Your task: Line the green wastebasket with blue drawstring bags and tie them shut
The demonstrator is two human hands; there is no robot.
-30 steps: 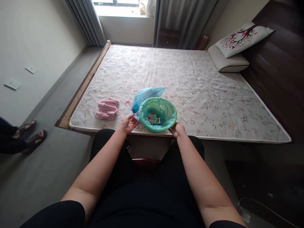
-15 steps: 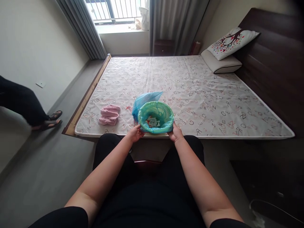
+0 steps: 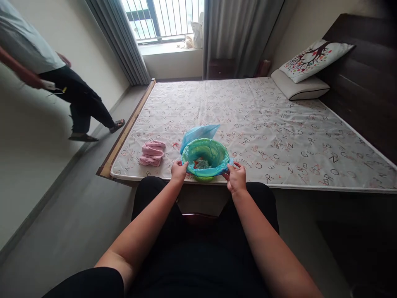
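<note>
A green waste basket (image 3: 204, 179) stands at the near edge of the bed, lined with a thin blue plastic bag (image 3: 200, 132). Part of the bag spreads out behind the rim; its front is folded over it. Crumpled pale and reddish scraps (image 3: 203, 164) lie inside. At the basket's left side, my left hand (image 3: 178, 170) is closed on the bag's edge between thumb and fingers. My right hand (image 3: 236, 176) pinches the bag at the right side, a small tuft of it showing above the fingers. A pink folded cloth (image 3: 152, 153) rests left of the basket.
The letter-patterned mattress (image 3: 263, 136) has a wooden bed frame edge (image 3: 127, 124) on its left. Two pillows (image 3: 310, 78) lean by the dark headboard (image 3: 366, 74). On the left, a person (image 3: 77, 95) walks along the wall holding a white object.
My hands have moved from under the rim up to the bag's folded edge, and the basket's green lower front now shows. The person at left has come further into view.
</note>
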